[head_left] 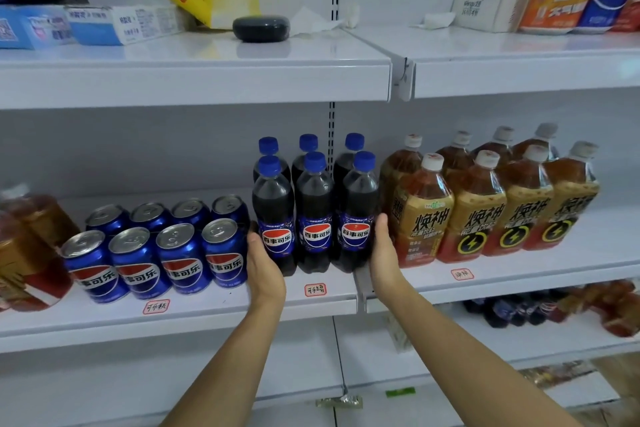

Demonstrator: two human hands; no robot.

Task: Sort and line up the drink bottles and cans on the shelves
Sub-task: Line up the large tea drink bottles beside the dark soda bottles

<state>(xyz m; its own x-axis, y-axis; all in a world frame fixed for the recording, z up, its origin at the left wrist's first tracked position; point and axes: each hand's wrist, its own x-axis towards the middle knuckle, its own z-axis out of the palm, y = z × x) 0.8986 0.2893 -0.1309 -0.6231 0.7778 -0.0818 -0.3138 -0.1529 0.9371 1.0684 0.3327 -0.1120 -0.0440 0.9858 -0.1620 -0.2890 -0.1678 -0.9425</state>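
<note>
Head view: upright cola bottles (313, 211), caps up, between flat, straight-fingered left grip (265, 267) and right grip (382, 253).

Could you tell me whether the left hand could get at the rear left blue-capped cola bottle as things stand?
Probably not directly: the left hand presses the front left blue-capped dark cola bottle, which stands before the rear left bottle; blue cola cans crowd the side. From above looks free.

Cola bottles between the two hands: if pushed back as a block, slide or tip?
Probably slide if pushed low: the left hand and right hand bracket the cola bottles near their bases. They look full, so likely heavy. Tall and narrow, so a high push might tip them. The shelf looks smooth.
</note>
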